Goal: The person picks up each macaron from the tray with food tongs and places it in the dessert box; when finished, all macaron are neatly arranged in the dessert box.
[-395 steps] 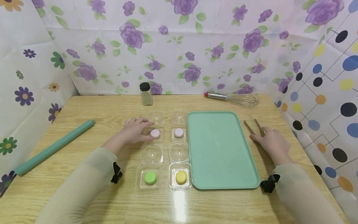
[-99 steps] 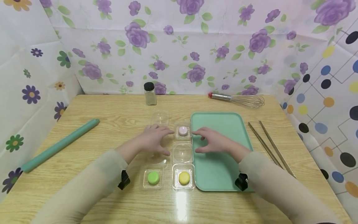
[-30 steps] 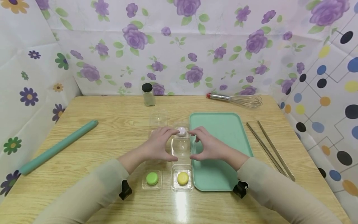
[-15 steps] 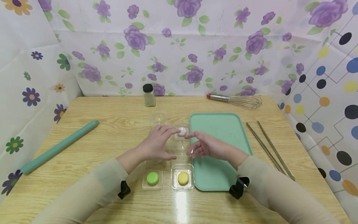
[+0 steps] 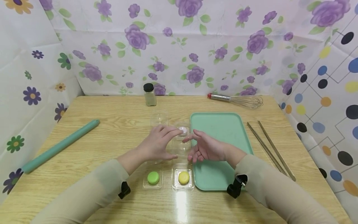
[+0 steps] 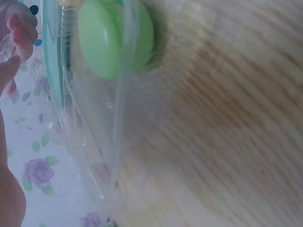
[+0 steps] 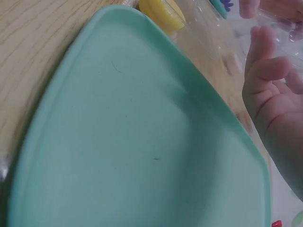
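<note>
In the head view my left hand (image 5: 158, 143) holds a clear plastic lid (image 5: 182, 145) at its left side, index finger at the far edge and thumb at the near one. The lid stands raised behind the clear box (image 5: 190, 183) with a yellow macaron (image 5: 183, 178). My right hand (image 5: 208, 147) is over the tray's left edge, its thumb apart and fingers loosely bent, fingertips right at the lid. Farther back a pale pink macaron (image 5: 183, 130) is partly covered by my left index finger. A green macaron (image 6: 113, 38) sits in another clear box.
A green tray (image 5: 221, 177) lies right of the boxes, metal tongs (image 5: 268, 149) beyond it. A whisk (image 5: 235, 100) and a black-capped jar (image 5: 149, 95) stand along the back. A green rolling pin (image 5: 61, 146) lies at left. Another clear lid (image 5: 160, 117) shows behind my left hand.
The tongs have been let go since the oldest frame. Both hands came to the middle, and the yellow macaron's lid was lifted. Most recently my right hand turned, its thumb moving away.
</note>
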Motion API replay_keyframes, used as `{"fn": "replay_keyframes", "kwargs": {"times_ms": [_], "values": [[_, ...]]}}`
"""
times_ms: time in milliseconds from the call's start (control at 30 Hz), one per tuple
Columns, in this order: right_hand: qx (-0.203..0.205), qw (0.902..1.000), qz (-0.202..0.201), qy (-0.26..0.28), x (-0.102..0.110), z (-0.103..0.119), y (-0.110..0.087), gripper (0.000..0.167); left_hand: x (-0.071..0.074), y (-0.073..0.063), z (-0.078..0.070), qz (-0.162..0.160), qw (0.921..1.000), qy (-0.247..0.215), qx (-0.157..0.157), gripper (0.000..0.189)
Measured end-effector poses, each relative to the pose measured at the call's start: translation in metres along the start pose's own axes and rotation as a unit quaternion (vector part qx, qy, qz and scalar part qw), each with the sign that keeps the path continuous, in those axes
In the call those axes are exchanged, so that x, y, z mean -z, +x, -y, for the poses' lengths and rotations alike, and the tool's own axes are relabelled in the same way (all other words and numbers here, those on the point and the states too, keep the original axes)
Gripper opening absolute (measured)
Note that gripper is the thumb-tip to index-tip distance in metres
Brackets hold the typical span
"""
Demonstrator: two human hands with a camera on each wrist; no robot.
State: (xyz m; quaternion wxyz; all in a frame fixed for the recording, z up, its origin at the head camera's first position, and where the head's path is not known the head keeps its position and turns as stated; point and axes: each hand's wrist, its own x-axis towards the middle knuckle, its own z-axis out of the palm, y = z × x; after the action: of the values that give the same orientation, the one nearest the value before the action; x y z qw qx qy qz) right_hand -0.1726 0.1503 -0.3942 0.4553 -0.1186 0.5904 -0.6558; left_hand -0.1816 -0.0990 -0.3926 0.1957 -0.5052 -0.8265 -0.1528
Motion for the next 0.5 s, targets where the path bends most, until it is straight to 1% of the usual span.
{"fn": "replay_keyframes", "kwargs": {"times_ms": [133,200,300,367,433,500], "values": [[0.001,1.0000,-0.004,0.004,0.0000,0.0000,0.0001,0.067,0.0012,0.0016,-0.0009,0.008,1.0000,0.004,-0.001,0.089],[0.001,1.0000,-0.008,-0.002,0.0002,0.0000,-0.0004,0.064,0.0017,0.0019,-0.0004,0.011,0.9999,0.001,-0.003,0.090],[-0.002,0.9996,-0.019,-0.023,0.0010,-0.0006,-0.0014,0.065,0.0019,0.0019,0.0003,0.007,0.9999,-0.005,-0.014,0.091],[0.006,0.9983,-0.029,-0.050,0.0017,-0.0017,-0.0024,0.066,0.0018,0.0015,0.0001,0.010,0.9997,-0.016,-0.014,0.092],[0.022,0.9958,-0.040,-0.080,0.0029,-0.0033,-0.0030,0.062,0.0026,0.0009,-0.0015,0.023,0.9991,-0.034,-0.003,0.093],[0.046,0.9898,-0.057,-0.123,0.0040,-0.0051,-0.0031,0.056,0.0038,0.0001,-0.0033,0.053,0.9961,-0.064,0.032,0.095]]}}
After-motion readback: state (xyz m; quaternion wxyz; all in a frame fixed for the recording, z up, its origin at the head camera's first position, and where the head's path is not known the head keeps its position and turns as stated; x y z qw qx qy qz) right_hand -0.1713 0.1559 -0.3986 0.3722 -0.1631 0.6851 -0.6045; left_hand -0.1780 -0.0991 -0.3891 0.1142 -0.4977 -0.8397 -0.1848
